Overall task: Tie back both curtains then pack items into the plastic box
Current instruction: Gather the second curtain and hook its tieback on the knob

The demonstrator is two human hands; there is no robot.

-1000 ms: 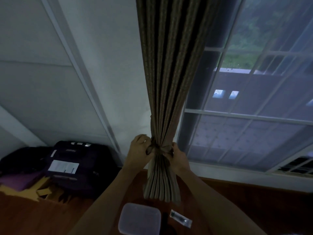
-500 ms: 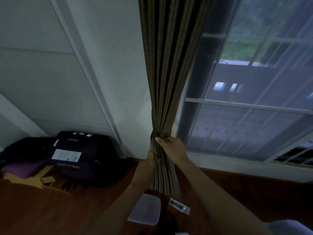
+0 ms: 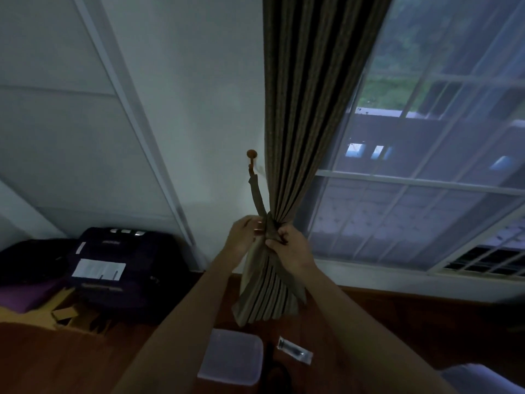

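Observation:
A brown striped curtain (image 3: pixel 306 115) hangs at the window's left edge, gathered into a bunch low down. A fabric tieback (image 3: pixel 258 197) runs from a round wall hook (image 3: pixel 251 154) down to the bunch. My right hand (image 3: pixel 289 248) grips the tieback where it wraps the gathered curtain. My left hand (image 3: pixel 244 237) touches the same spot from the left, fingers bent at the band. A clear lidded plastic box (image 3: pixel 231 361) sits on the wooden floor below. Beside it lies a small packaged item (image 3: pixel 295 349).
Dark bags (image 3: pixel 125 265) with a white paper label lie on the floor at the left, next to purple and yellow pieces (image 3: pixel 42 305). The window (image 3: pixel 426 166) fills the right side. A pale object (image 3: pixel 483 379) shows at the bottom right corner.
The tieback now stretches up to the wall hook, which was hidden before. My left hand rose from below the bunch to the band; my right hand shifted to its right side.

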